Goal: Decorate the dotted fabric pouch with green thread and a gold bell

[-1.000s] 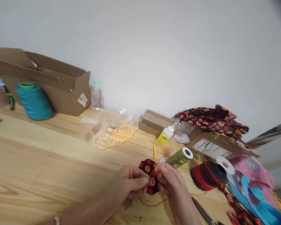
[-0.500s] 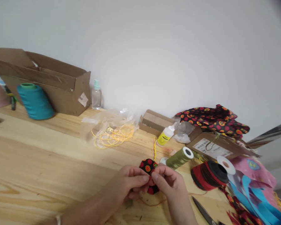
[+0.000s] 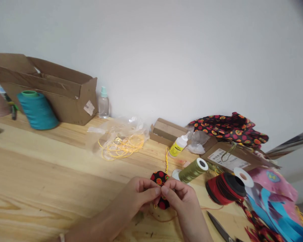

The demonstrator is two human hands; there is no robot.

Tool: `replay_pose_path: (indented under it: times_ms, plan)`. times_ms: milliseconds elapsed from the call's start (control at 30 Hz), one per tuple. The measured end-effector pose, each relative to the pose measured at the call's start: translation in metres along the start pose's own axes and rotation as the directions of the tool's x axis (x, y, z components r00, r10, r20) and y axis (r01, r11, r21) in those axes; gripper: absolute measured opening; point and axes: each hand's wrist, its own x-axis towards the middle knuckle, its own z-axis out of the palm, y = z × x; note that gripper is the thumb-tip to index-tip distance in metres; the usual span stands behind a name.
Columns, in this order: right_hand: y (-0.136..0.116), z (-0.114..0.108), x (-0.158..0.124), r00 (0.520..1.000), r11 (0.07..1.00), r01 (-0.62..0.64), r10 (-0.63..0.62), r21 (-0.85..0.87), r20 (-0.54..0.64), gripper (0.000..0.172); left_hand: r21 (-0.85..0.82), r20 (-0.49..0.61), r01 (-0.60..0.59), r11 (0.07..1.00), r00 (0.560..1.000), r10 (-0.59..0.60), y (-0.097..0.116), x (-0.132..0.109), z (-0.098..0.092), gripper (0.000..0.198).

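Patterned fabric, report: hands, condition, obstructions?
Left hand, right hand pinched close together at patterned fabric; exact grip hidden. Fabric partly covered. Olive spool beyond right hand, apparently not blocking.

A narrow pale band (image 3: 62, 237) crosses the left forearm (image 3: 98, 217); bare hands (image 3: 141, 194).

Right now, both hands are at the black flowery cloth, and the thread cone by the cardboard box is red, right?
The thread cone is teal, not red, as the head view shows; the left hand and right hand are at the black flowery cloth.
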Motion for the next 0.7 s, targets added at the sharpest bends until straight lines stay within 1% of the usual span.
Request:
replay_pose_path:
  times_ms: [100,200,267,333,400,433,500,600,633,700]
  plan:
    - [-0.002,0.001,-0.001,1.0,1.0,-0.004,0.005,0.029,-0.013,0.027,0.075,-0.014,-0.022,0.997,1.0,0.023,0.003,-0.002,0.0,0.029]
    - [-0.006,0.003,-0.003,0.999,0.993,-0.042,0.043,0.11,-0.002,0.026,0.184,-0.013,-0.079,0.98,0.996,0.083,0.005,-0.004,-0.001,0.026]
    - [-0.009,0.004,-0.004,0.998,0.986,-0.062,0.062,0.153,0.004,0.025,0.199,-0.021,-0.114,0.973,0.992,0.121,0.006,-0.005,-0.001,0.024]
    - [-0.012,0.003,-0.004,0.998,0.98,-0.063,0.062,0.19,0.01,0.026,0.172,-0.025,-0.122,0.977,0.991,0.128,0.005,-0.005,-0.001,0.025]
    - [-0.013,0.002,-0.004,1.0,0.98,-0.028,0.028,0.199,0.004,0.028,0.133,-0.048,-0.095,0.987,0.994,0.102,0.004,-0.004,0.0,0.027]
    - [-0.013,0.001,-0.004,1.0,0.984,0.003,-0.003,0.18,-0.002,0.028,0.116,-0.062,-0.077,0.99,0.994,0.085,0.005,-0.004,0.001,0.028]
    - [-0.013,0.0,-0.003,0.997,0.993,0.078,-0.078,0.085,-0.011,0.027,0.09,-0.07,-0.059,0.994,0.995,0.066,0.006,-0.004,0.002,0.028]
    - [-0.012,0.0,-0.003,0.985,0.983,0.173,-0.171,-0.057,0.024,0.016,0.017,0.011,-0.066,0.998,0.998,0.066,0.007,-0.005,0.002,0.028]
    - [-0.012,0.0,-0.002,0.981,0.978,0.196,-0.194,-0.074,0.031,0.016,-0.029,0.042,-0.061,0.998,0.997,0.063,0.006,-0.005,0.002,0.029]
    - [-0.014,0.001,-0.002,0.974,0.971,0.225,-0.224,-0.081,0.025,0.022,-0.113,0.073,-0.051,0.992,0.996,0.06,0.004,-0.004,0.002,0.03]
